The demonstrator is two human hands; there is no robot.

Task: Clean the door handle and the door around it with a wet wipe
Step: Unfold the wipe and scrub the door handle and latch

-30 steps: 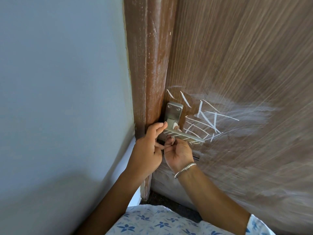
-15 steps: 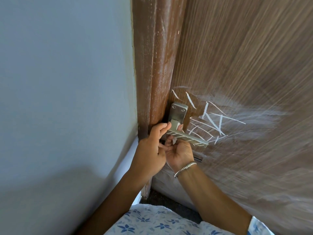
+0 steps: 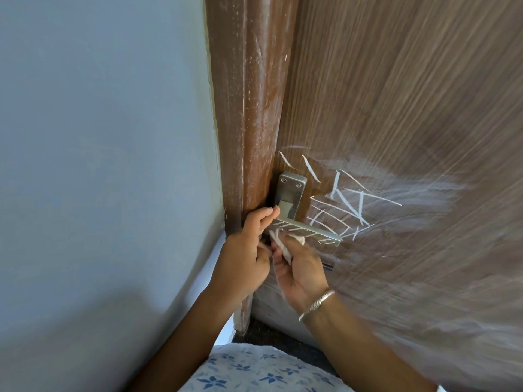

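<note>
Handle cleaning is the step in hand, barely started by the look of it. Right hand (image 3: 302, 270) sits palm-up just under the lever, fingers curled round a bunched white wet wipe (image 3: 280, 243), which touches the underside of the door handle (image 3: 311, 232) near its root. Left hand (image 3: 246, 250) is beside it, fingers curled, fingertips at the lever's root by the backplate (image 3: 290, 193); its thumb sits at the wipe's edge, and I can't tell whether it pinches the wipe or just steadies it. White chalk marks (image 3: 349, 206) are unwiped: short strokes along the top of the lever, a crosshatch on the door (image 3: 396, 108) just right of the backplate, and a pale smeared haze spreading further right. Door frame (image 3: 254, 108) stands left of the handle, also dusty.

Next move, my read: get the wipe spread flat over the fingers, then drag it along the lever's top from root to free end with firm pressure. After that, backplate, then the crosshatch and haze on the door. Bunched wipe probably needs refolding once it loads with chalk.
</note>
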